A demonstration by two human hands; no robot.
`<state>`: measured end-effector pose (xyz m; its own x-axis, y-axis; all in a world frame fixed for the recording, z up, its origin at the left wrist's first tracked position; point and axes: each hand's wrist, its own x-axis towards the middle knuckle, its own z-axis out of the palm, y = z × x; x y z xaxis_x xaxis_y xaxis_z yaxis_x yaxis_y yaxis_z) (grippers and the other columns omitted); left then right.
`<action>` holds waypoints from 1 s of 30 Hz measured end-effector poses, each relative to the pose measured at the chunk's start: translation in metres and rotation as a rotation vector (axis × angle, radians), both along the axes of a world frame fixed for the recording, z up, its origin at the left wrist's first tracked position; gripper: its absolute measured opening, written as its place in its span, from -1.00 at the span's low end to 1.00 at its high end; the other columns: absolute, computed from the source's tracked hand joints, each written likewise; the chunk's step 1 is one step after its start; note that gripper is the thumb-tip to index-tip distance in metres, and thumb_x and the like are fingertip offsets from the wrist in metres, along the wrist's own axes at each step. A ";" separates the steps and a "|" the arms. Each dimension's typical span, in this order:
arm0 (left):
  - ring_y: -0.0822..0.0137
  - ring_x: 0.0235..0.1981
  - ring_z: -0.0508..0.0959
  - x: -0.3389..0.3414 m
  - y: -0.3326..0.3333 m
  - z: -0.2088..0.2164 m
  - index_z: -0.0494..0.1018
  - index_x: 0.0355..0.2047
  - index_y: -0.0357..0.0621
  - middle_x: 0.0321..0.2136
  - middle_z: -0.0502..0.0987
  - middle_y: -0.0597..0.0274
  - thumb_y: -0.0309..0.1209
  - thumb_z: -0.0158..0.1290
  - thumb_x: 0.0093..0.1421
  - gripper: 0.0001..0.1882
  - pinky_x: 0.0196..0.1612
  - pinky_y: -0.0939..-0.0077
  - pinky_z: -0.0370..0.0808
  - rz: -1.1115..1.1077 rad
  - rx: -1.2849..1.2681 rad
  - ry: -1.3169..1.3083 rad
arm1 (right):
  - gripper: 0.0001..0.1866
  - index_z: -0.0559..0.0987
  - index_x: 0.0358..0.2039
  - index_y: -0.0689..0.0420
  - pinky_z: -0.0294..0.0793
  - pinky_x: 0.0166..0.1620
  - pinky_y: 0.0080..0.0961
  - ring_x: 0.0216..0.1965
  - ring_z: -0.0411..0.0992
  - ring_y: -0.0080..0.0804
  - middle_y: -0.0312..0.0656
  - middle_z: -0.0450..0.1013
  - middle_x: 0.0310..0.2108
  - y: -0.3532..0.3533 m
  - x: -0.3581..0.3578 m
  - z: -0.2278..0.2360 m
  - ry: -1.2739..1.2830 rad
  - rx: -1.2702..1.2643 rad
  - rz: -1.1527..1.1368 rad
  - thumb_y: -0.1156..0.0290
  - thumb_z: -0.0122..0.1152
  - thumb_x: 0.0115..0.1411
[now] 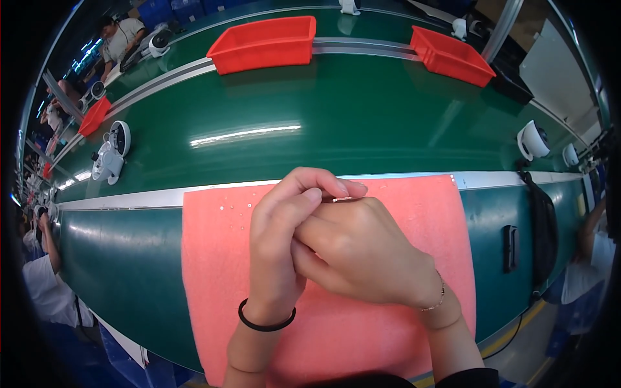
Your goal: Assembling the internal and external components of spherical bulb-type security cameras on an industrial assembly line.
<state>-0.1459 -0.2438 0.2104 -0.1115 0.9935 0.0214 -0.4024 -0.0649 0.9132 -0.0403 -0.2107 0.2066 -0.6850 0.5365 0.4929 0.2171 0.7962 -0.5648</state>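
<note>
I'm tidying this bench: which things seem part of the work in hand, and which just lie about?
Likely in use:
- left hand, right hand
- small, mostly hidden item
- pink mat
- tiny pieces on it

Likely lying about:
- red bins
- black rectangular object
- white device at left

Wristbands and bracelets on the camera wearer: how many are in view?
2: a black band on the wrist of the left hand and a thin bracelet on that of the right hand. No others seem hidden.
</note>
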 end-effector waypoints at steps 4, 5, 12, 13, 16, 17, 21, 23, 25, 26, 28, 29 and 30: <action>0.30 -0.29 0.43 0.001 -0.001 -0.003 0.33 -0.47 -0.21 -0.43 0.48 0.05 -0.29 -0.21 0.08 -0.76 -0.12 0.51 0.33 0.035 0.004 -0.066 | -0.94 0.42 -0.61 0.19 0.34 -0.53 -0.36 -0.60 0.37 -0.20 -0.14 0.37 -0.66 -0.001 -0.002 0.001 -0.065 0.038 -0.004 0.55 0.13 -0.13; 0.30 -0.29 0.43 0.000 -0.001 -0.005 0.33 -0.48 -0.21 -0.46 0.48 0.07 -0.30 -0.22 0.08 -0.77 -0.13 0.50 0.33 0.053 0.014 -0.093 | -0.94 0.42 -0.60 0.19 0.34 -0.53 -0.36 -0.60 0.37 -0.19 -0.14 0.36 -0.66 -0.001 -0.004 0.001 -0.079 0.045 -0.005 0.54 0.12 -0.12; 0.34 -0.34 0.42 -0.008 -0.009 -0.010 0.32 -0.50 -0.19 -0.50 0.47 0.10 -0.33 -0.25 0.10 -0.78 -0.18 0.53 0.35 0.061 0.046 -0.111 | -0.95 0.42 -0.59 0.21 0.33 -0.53 -0.34 -0.58 0.38 -0.16 -0.12 0.37 -0.64 -0.013 -0.012 0.002 -0.146 0.039 -0.044 0.53 0.09 -0.07; 0.34 -0.34 0.42 -0.009 -0.010 -0.012 0.32 -0.50 -0.19 -0.50 0.47 0.10 -0.33 -0.25 0.10 -0.78 -0.18 0.53 0.35 0.066 0.052 -0.107 | -0.95 0.42 -0.59 0.21 0.33 -0.53 -0.34 -0.58 0.38 -0.16 -0.11 0.38 -0.63 -0.015 -0.013 0.002 -0.164 0.036 -0.055 0.53 0.09 -0.07; 0.35 -0.36 0.42 -0.012 -0.013 -0.013 0.31 -0.51 -0.19 -0.50 0.47 0.10 -0.34 -0.25 0.10 -0.79 -0.21 0.54 0.35 0.070 0.064 -0.111 | -0.95 0.43 -0.58 0.22 0.34 -0.53 -0.34 -0.58 0.38 -0.15 -0.10 0.39 -0.62 -0.018 -0.016 0.003 -0.177 0.032 -0.060 0.53 0.09 -0.07; 0.35 -0.37 0.43 -0.013 -0.014 -0.013 0.31 -0.51 -0.19 -0.50 0.47 0.10 -0.34 -0.25 0.10 -0.79 -0.22 0.54 0.36 0.075 0.066 -0.108 | -0.95 0.43 -0.57 0.22 0.34 -0.53 -0.34 -0.58 0.38 -0.15 -0.09 0.40 -0.61 -0.019 -0.017 0.003 -0.175 0.028 -0.057 0.53 0.09 -0.06; 0.35 -0.38 0.43 -0.013 -0.014 -0.014 0.31 -0.51 -0.19 -0.51 0.47 0.10 -0.34 -0.25 0.10 -0.79 -0.23 0.54 0.36 0.086 0.075 -0.097 | -0.95 0.43 -0.57 0.23 0.34 -0.53 -0.34 -0.58 0.38 -0.15 -0.09 0.40 -0.61 -0.019 -0.017 0.002 -0.173 0.035 -0.057 0.53 0.09 -0.06; 0.35 -0.38 0.43 -0.014 -0.015 -0.015 0.31 -0.51 -0.19 -0.52 0.47 0.10 -0.34 -0.25 0.10 -0.79 -0.23 0.54 0.36 0.089 0.075 -0.100 | -0.95 0.43 -0.56 0.23 0.35 -0.53 -0.34 -0.57 0.39 -0.14 -0.09 0.40 -0.61 -0.020 -0.018 0.002 -0.182 0.040 -0.052 0.53 0.08 -0.06; 0.35 -0.38 0.43 -0.013 -0.015 -0.014 0.31 -0.51 -0.19 -0.52 0.47 0.10 -0.34 -0.24 0.10 -0.79 -0.22 0.54 0.36 0.085 0.075 -0.108 | -0.95 0.43 -0.56 0.23 0.35 -0.53 -0.34 -0.57 0.39 -0.14 -0.09 0.40 -0.60 -0.021 -0.018 0.003 -0.186 0.043 -0.058 0.53 0.08 -0.05; 0.35 -0.38 0.43 -0.013 -0.015 -0.014 0.31 -0.51 -0.18 -0.52 0.47 0.10 -0.34 -0.24 0.09 -0.79 -0.22 0.54 0.36 0.087 0.078 -0.108 | -0.95 0.43 -0.55 0.23 0.35 -0.53 -0.33 -0.57 0.39 -0.14 -0.09 0.40 -0.60 -0.021 -0.017 0.003 -0.188 0.045 -0.059 0.52 0.08 -0.05; 0.35 -0.37 0.43 -0.014 -0.016 -0.014 0.31 -0.51 -0.18 -0.52 0.47 0.10 -0.34 -0.24 0.09 -0.79 -0.21 0.54 0.35 0.090 0.078 -0.107 | -0.95 0.44 -0.55 0.22 0.35 -0.53 -0.33 -0.57 0.39 -0.14 -0.09 0.40 -0.60 -0.021 -0.018 0.003 -0.195 0.047 -0.059 0.52 0.08 -0.05; 0.35 -0.37 0.42 -0.014 -0.016 -0.014 0.31 -0.52 -0.18 -0.52 0.47 0.11 -0.33 -0.24 0.09 -0.79 -0.20 0.53 0.35 0.092 0.072 -0.106 | -0.95 0.44 -0.55 0.22 0.35 -0.53 -0.33 -0.57 0.39 -0.14 -0.10 0.40 -0.60 -0.022 -0.018 0.004 -0.201 0.051 -0.058 0.52 0.08 -0.05; 0.35 -0.37 0.42 -0.014 -0.016 -0.014 0.31 -0.52 -0.18 -0.52 0.47 0.11 -0.33 -0.24 0.09 -0.79 -0.20 0.53 0.35 0.094 0.067 -0.104 | -0.95 0.44 -0.55 0.22 0.35 -0.53 -0.33 -0.57 0.39 -0.14 -0.10 0.40 -0.60 -0.022 -0.019 0.004 -0.202 0.051 -0.059 0.52 0.08 -0.05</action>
<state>-0.1602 -0.2602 0.1968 -0.2091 0.9753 0.0708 -0.4841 -0.1662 0.8591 -0.0590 -0.2326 0.2103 -0.7404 0.5569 0.3763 0.3691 0.8048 -0.4648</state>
